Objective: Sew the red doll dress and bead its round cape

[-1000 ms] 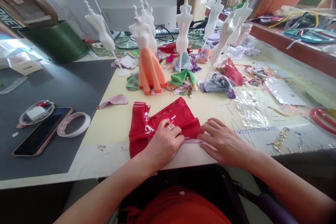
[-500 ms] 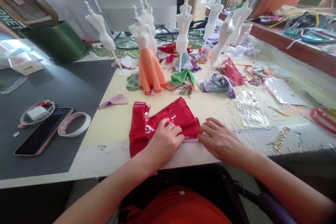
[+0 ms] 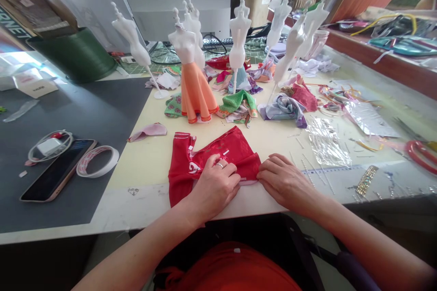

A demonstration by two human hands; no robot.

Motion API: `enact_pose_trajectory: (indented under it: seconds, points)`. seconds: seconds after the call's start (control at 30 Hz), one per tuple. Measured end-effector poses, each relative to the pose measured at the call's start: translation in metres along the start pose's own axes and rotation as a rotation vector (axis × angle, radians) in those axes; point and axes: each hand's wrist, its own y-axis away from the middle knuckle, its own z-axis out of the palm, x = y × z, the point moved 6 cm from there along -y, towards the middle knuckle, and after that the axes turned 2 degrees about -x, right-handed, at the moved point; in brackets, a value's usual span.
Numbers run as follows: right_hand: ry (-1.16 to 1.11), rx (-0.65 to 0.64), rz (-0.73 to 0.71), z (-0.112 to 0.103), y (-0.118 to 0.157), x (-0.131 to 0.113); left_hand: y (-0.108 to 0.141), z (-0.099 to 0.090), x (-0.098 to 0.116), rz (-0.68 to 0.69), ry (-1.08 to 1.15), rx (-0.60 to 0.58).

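Observation:
A small red piece of fabric with a faint pattern lies near the table's front edge, a strip of pale trim along its lower side. Its left part hangs towards the edge and has a line of white stitches or beads at the top. My left hand, with a ring on one finger, presses on the cloth's lower middle, fingers curled and closed on it. At the right corner, my right hand pinches the fabric's edge between thumb and fingers; the fingertips are partly hidden.
Several white mini mannequins stand behind, one in an orange skirt. Cloth scraps lie around their bases. At left are a phone and a tape roll; at right, bead strands, a gold trim piece and red-handled scissors.
Almost nothing differs. Both hands keep their places on the red fabric, and the whole view has shifted very slightly.

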Motion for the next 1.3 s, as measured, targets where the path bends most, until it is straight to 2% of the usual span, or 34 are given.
enact_pose_trajectory:
  seconds: [0.13,0.37,0.83,1.3]
  points:
    - [-0.013,-0.002,0.014,0.0,0.001,0.0,0.0,-0.001,0.0,-0.02,0.025,0.02]
    - [-0.036,0.037,0.033,0.0,0.0,0.002,-0.001,-0.002,-0.002,-0.044,0.078,-0.017]
    - [-0.068,0.065,0.038,-0.002,0.004,0.002,-0.003,-0.001,-0.007,-0.112,0.184,0.031]
    - [-0.113,0.111,0.112,-0.005,0.011,0.007,-0.002,-0.002,-0.007,-0.119,0.201,0.063]
